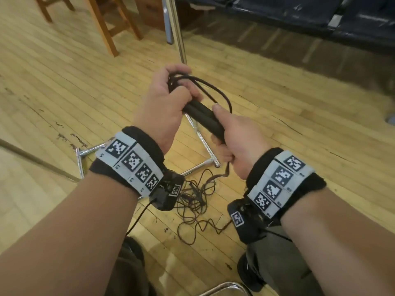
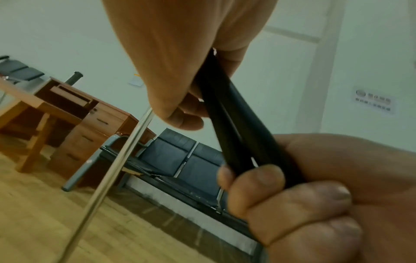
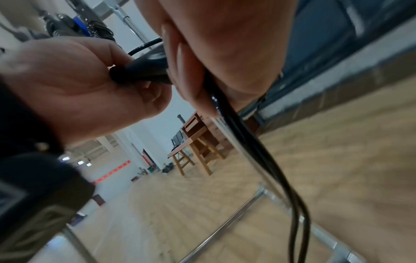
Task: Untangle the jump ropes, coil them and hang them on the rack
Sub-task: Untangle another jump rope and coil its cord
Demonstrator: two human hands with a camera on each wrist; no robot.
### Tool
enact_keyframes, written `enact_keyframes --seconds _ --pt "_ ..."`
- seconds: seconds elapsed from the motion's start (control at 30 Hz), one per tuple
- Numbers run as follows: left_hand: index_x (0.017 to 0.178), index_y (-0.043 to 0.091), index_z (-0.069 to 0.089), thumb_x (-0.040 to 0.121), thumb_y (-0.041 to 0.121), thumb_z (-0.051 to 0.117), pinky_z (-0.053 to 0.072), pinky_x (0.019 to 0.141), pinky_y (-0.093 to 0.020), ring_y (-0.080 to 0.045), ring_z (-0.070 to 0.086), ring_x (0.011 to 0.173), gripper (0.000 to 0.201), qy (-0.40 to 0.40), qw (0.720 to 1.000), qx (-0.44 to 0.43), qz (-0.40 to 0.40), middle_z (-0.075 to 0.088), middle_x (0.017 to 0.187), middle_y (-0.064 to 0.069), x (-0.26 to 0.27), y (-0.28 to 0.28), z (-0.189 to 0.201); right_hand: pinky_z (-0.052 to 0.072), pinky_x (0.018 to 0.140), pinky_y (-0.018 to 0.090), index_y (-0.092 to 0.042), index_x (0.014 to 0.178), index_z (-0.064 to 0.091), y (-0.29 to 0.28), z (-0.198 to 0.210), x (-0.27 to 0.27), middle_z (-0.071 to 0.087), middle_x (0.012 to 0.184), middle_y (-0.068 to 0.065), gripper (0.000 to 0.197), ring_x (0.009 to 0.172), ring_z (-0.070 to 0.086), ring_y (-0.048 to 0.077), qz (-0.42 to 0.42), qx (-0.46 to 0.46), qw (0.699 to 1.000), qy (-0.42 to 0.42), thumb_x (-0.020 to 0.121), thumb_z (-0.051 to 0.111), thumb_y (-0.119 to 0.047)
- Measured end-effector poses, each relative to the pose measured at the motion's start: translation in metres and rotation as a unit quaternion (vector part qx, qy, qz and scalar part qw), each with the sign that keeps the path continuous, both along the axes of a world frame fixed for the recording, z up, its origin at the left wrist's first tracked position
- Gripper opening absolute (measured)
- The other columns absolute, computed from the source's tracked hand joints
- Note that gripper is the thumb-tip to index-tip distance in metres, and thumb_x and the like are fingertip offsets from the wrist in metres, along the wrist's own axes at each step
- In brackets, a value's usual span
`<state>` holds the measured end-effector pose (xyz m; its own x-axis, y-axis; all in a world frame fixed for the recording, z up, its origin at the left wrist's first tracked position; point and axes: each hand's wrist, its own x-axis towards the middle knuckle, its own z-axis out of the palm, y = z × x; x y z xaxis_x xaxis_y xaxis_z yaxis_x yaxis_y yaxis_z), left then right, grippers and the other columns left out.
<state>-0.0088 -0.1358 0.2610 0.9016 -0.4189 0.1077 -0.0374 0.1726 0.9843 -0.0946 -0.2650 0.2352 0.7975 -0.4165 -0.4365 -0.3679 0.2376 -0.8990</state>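
Observation:
Two black jump-rope handles (image 1: pixel 203 116) lie side by side between my hands, at chest height above the floor. My left hand (image 1: pixel 171 92) grips their far ends together with several loops of black cord (image 1: pixel 215 90). My right hand (image 1: pixel 233 137) grips their near ends, thumb along the top, with cord trailing down from it (image 3: pixel 258 151). In the left wrist view the handles (image 2: pixel 238 124) run from my left fingers (image 2: pixel 180 117) down to my right fingers (image 2: pixel 290 201). A tangled heap of thin rope (image 1: pixel 196 201) lies on the floor below. The chrome rack's pole (image 1: pixel 179 28) and base (image 1: pixel 204 142) stand just beyond.
Wooden stools (image 1: pixel 111 24) and a desk (image 2: pixel 90 115) stand at the back left. A row of dark blue seats (image 1: pixel 299 16) runs along the back right. A chrome chair frame (image 1: pixel 224 287) curves by my knees (image 1: pixel 275 253). Wood plank floor lies all around.

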Motion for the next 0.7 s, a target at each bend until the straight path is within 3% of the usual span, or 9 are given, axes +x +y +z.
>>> enact_keyframes --seconds 0.1,0.17,0.2,0.27,0.33,0.43,0.53,0.6,0.7 --pt "0.114 0.015 0.063 0.088 0.004 0.060 0.061 0.094 -0.042 -0.023 0.074 0.103 0.029 -0.013 0.996 0.081 -0.028 0.075 0.096 -0.008 0.001 0.013 -0.002 0.042 0.051 0.032 -0.020 0.090 0.069 -0.015 0.001 -0.001 0.062 0.065 0.000 0.050 0.048 0.052 0.012 0.019 -0.172 0.985 0.005 0.092 0.053 -0.067" --pt "0.110 0.022 0.067 0.090 0.011 0.068 0.062 0.091 -0.044 -0.020 0.074 0.101 0.023 -0.045 0.985 0.160 -0.043 0.077 0.103 -0.004 0.001 0.028 -0.001 0.049 0.057 0.038 -0.020 0.088 0.070 -0.018 0.002 -0.002 0.064 0.069 0.002 0.054 0.057 0.057 0.018 0.051 -0.275 0.960 0.008 0.094 0.048 -0.069" --pt "0.108 0.029 0.070 0.089 0.020 0.072 0.062 0.087 -0.042 -0.014 0.073 0.095 0.021 -0.078 0.970 0.226 -0.055 0.077 0.102 0.004 0.001 0.035 0.001 0.050 0.059 0.039 -0.018 0.087 0.070 -0.019 0.003 -0.003 0.066 0.070 0.004 0.055 0.060 0.059 0.021 0.065 -0.314 0.947 0.006 0.095 0.046 -0.068" --pt "0.106 0.047 0.068 0.078 0.051 0.076 0.054 0.073 -0.027 0.000 0.067 0.080 0.029 -0.142 0.912 0.369 -0.105 0.071 0.095 0.023 -0.004 0.048 0.007 0.048 0.057 0.035 -0.015 0.085 0.070 -0.016 0.003 -0.004 0.065 0.069 0.004 0.056 0.061 0.060 0.020 0.090 -0.366 0.926 -0.001 0.098 0.046 -0.064" --pt "0.108 0.058 0.058 0.069 0.066 0.076 0.049 0.067 -0.021 0.002 0.065 0.077 0.044 -0.174 0.852 0.473 -0.144 0.069 0.094 0.024 -0.010 0.056 0.012 0.041 0.051 0.031 -0.015 0.079 0.066 -0.013 0.003 -0.004 0.057 0.062 -0.001 0.054 0.055 0.053 0.016 0.120 -0.391 0.912 0.004 0.100 0.046 -0.061" --pt "0.112 0.055 0.040 0.075 0.059 0.083 0.054 0.068 -0.026 -0.003 0.066 0.074 0.057 -0.204 0.797 0.547 -0.154 0.071 0.087 0.012 -0.017 0.063 0.012 0.037 0.052 0.029 -0.020 0.073 0.058 -0.008 0.003 -0.005 0.049 0.060 -0.005 0.051 0.053 0.048 0.013 0.171 -0.411 0.895 0.010 0.101 0.045 -0.060" --pt "0.115 0.048 0.027 0.079 0.054 0.084 0.050 0.062 -0.021 0.004 0.065 0.072 0.068 -0.195 0.802 0.549 -0.133 0.072 0.088 0.012 -0.018 0.072 0.012 0.035 0.050 0.029 -0.021 0.071 0.056 -0.003 0.006 -0.004 0.049 0.059 -0.007 0.051 0.051 0.048 0.011 0.191 -0.430 0.882 0.004 0.101 0.046 -0.061" --pt "0.118 0.048 0.029 0.078 0.057 0.083 0.046 0.061 -0.018 0.000 0.065 0.072 0.068 -0.194 0.789 0.568 -0.131 0.069 0.091 0.016 -0.020 0.077 0.014 0.039 0.050 0.030 -0.017 0.072 0.060 0.002 0.007 -0.003 0.051 0.059 -0.005 0.054 0.051 0.048 0.011 0.206 -0.432 0.878 -0.001 0.101 0.046 -0.061" --pt "0.110 0.040 0.043 0.077 0.062 0.081 0.044 0.060 -0.024 -0.003 0.058 0.074 0.055 -0.228 0.741 0.612 -0.155 0.061 0.089 0.014 -0.024 0.079 0.012 0.049 0.059 0.036 -0.012 0.085 0.067 0.012 0.008 -0.002 0.060 0.066 -0.001 0.054 0.059 0.057 0.016 0.242 -0.408 0.880 -0.008 0.099 0.049 -0.061"
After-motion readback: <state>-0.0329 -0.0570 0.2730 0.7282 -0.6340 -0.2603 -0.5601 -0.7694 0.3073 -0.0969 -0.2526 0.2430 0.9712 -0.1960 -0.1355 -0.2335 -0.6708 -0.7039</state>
